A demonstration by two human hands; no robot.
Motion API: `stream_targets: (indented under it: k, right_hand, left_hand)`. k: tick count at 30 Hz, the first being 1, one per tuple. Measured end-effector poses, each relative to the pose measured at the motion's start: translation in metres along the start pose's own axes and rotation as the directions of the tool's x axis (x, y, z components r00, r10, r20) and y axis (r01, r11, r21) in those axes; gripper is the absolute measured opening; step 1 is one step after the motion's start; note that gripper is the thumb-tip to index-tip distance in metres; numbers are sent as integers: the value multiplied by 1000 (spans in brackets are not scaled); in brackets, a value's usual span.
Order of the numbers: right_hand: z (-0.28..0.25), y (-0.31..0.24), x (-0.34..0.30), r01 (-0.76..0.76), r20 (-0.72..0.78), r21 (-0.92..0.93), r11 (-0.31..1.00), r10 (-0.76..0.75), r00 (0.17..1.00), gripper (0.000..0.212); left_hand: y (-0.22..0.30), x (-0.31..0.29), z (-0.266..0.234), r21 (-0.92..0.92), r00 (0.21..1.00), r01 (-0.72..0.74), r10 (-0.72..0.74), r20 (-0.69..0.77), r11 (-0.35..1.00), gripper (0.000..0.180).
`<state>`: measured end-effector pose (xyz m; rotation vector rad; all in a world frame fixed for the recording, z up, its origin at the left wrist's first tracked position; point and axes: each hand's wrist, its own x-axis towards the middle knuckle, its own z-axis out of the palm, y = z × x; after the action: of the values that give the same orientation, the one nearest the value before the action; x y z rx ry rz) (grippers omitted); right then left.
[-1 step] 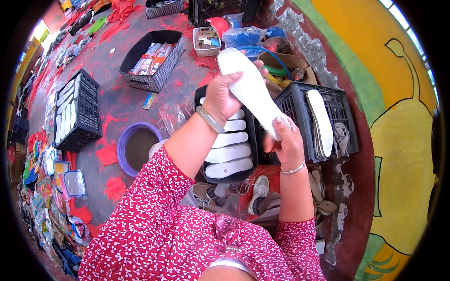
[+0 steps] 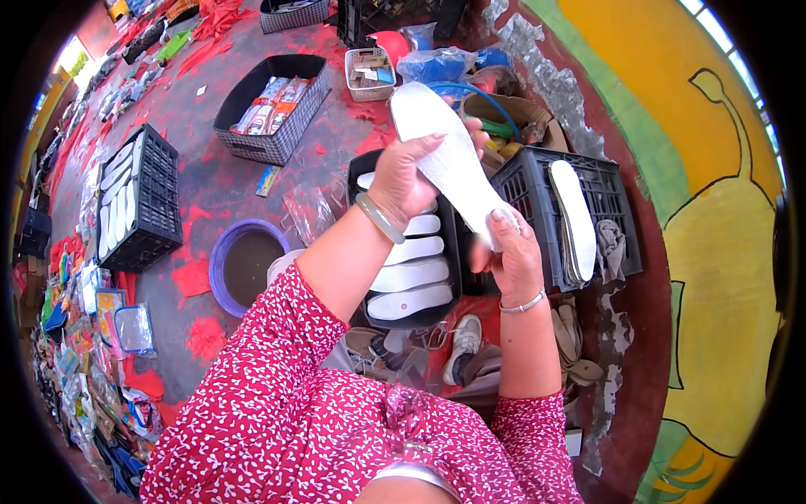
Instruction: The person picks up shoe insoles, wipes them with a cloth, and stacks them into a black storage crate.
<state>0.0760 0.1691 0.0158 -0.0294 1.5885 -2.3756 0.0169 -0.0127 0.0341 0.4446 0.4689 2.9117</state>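
Observation:
A white shoe insole (image 2: 447, 151) is held up in front of me, its wide end away to the upper left. My left hand (image 2: 411, 172) grips the wide part, thumb on top and fingers beneath. The narrow end is pinched by my right hand (image 2: 512, 256), its thumb on the upper face. Below the insole stands a dark basket (image 2: 460, 294) with several white insoles (image 2: 410, 275) lined up in a row. To the right, a stack of insoles (image 2: 573, 220) leans against a dark plastic crate (image 2: 617, 197).
A purple basin (image 2: 220, 277) of murky liquid stands left of my arm. Another crate (image 2: 164, 197) of insoles is farther left. A checked box (image 2: 290, 143) with packets and a small white basket (image 2: 371, 91) sit ahead. A painted wall (image 2: 730, 252) bounds the right.
My left hand has shifted slightly along the insole, its thumb lying farther over the upper face. The insole's wide end has tilted a little; my right hand keeps its hold.

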Motion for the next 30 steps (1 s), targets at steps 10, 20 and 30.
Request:
stream_targets:
  k: [10, 20, 30]
  right_hand:
    - [27, 1, -7, 196, 6, -622, 758, -246, 969, 41]
    - [-9, -11, -2, -43, 106, 52, 998, 38, 994, 44]
    - [14, 2, -5, 333, 112, -799, 500, -421, 900, 36]
  left_hand:
    - [-20, 9, -26, 155, 982, 22, 8, -191, 988, 36]
    - [-1, 14, -23, -33, 998, -17, 14, -63, 999, 35]
    - [5, 18, -33, 303, 938, -190, 264, -225, 934, 36]
